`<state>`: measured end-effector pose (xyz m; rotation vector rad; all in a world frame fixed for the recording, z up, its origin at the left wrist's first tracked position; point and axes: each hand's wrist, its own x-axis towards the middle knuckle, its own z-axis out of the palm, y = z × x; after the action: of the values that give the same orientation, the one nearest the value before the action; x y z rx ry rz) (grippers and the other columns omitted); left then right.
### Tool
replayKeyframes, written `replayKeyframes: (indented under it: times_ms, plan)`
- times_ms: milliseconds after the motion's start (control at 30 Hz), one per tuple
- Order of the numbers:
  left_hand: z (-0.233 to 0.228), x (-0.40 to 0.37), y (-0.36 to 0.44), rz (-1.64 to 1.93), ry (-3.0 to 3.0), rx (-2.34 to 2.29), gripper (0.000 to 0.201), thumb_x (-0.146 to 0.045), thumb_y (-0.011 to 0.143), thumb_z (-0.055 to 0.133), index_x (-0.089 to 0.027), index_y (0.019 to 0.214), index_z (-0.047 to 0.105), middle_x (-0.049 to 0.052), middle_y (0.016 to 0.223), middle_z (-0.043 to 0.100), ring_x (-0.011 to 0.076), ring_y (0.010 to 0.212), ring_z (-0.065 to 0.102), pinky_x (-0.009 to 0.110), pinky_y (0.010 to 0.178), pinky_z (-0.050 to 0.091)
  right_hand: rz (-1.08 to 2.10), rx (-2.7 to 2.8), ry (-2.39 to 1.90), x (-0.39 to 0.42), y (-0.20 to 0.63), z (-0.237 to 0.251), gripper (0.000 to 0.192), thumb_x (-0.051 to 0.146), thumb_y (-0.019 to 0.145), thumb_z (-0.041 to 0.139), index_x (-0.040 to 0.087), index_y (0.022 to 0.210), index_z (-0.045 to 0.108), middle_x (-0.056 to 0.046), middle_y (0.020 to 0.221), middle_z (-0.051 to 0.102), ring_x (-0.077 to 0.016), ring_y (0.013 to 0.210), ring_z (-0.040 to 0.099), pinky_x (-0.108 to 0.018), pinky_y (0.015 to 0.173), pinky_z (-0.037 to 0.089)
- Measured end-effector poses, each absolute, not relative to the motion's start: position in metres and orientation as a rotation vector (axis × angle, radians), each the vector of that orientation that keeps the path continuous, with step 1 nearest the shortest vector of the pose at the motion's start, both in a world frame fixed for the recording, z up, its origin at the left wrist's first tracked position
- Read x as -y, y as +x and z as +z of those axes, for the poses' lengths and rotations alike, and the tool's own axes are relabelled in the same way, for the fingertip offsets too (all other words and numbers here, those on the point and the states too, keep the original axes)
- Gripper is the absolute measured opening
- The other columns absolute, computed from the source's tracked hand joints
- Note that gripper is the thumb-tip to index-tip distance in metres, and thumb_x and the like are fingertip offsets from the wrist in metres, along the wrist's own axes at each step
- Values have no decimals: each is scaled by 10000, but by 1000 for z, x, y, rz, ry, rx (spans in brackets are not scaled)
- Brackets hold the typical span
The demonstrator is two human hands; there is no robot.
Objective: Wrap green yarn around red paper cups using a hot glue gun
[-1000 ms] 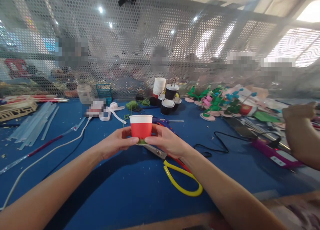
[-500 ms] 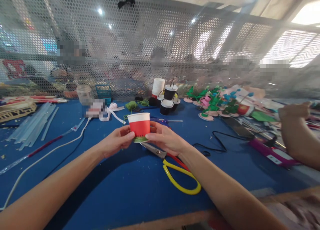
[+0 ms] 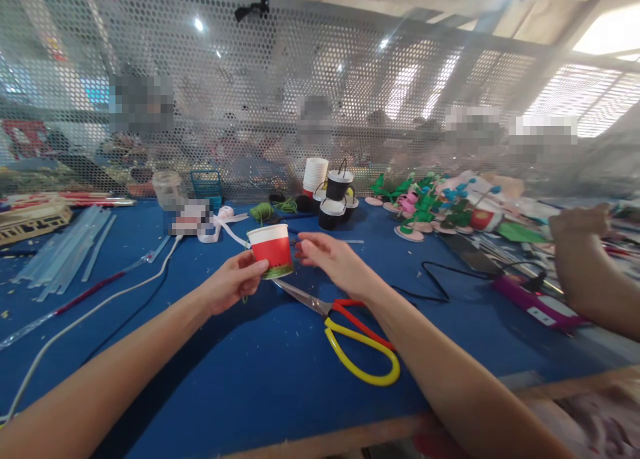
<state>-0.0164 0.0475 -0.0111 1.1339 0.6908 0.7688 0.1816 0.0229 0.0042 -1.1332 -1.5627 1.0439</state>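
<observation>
A person is sitting at a blue tabletop (image 3: 240, 372), seen from their own head, with both bare arms reaching forward.

The left hand (image 3: 231, 284) is holding one small paper cup (image 3: 271, 249), red with a white rim and a green band at its base, lifted above the tabletop and tilting a little to the left. The grip of this hand is closing on the cup's lower left side, thumb and fingertips pinching near the base. The right hand (image 3: 334, 264) is hovering just beside the cup's right side, its fingers loosely spread and holding nothing; whether a fingertip is grazing the cup cannot be told.

The cup is looking light, thin-walled and easy to crush, so a gentle pinch low on the wall or under the stiffer rim would probably suit it best.

One pair of scissors (image 3: 350, 329) with yellow and red handles is lying on the tabletop below the right hand. Further back are one stack of white cups (image 3: 316, 174), about three black cups with wire handles (image 3: 336, 196), and a spread of green and pink paper flowers (image 3: 425, 209). A bundle of clear glue sticks (image 3: 67, 249), too many to count, is lying at the left. Another person's hand (image 3: 583, 229) is working at the far right.
</observation>
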Motion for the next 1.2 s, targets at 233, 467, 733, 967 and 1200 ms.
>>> replayKeyframes:
  times_ms: [233,467,733,967,1200]
  plan:
    - [-9,-55,-21,867,1014,-725,320,-284,557,763,-135,720,532,-72,517,424,-7,379,256,181,402,126,192,1864,-2066,-40,226,16,242,307,801,485,116,801,633,-157,868,665,-278,885,604,-344,757,418]
    - [-9,-55,-20,890,1012,-700,298,-232,523,757,-133,659,511,-74,488,417,-5,360,271,168,380,138,379,1788,-2164,-65,224,-23,65,167,675,580,118,669,624,-162,803,675,-285,870,613,-289,692,422]
    - [-18,-60,-23,905,1013,-682,326,-297,562,748,-136,672,487,-91,447,372,-4,361,235,167,377,111,577,1528,-1853,-43,221,2,333,147,703,496,126,1035,492,-62,877,662,-130,690,622,-216,580,458]
    - [-15,-59,-24,966,1078,-705,334,-268,548,758,-131,739,521,-93,472,365,-8,375,186,190,384,86,906,1419,-1347,-7,198,21,248,363,630,604,136,722,564,16,513,565,-82,405,479,-211,398,376]
    - [-20,-62,-23,990,1157,-816,355,-282,509,770,-108,764,594,-24,585,502,0,407,210,218,390,85,731,1574,-1410,12,182,10,240,365,712,494,145,683,586,19,446,519,-110,386,492,-241,402,425]
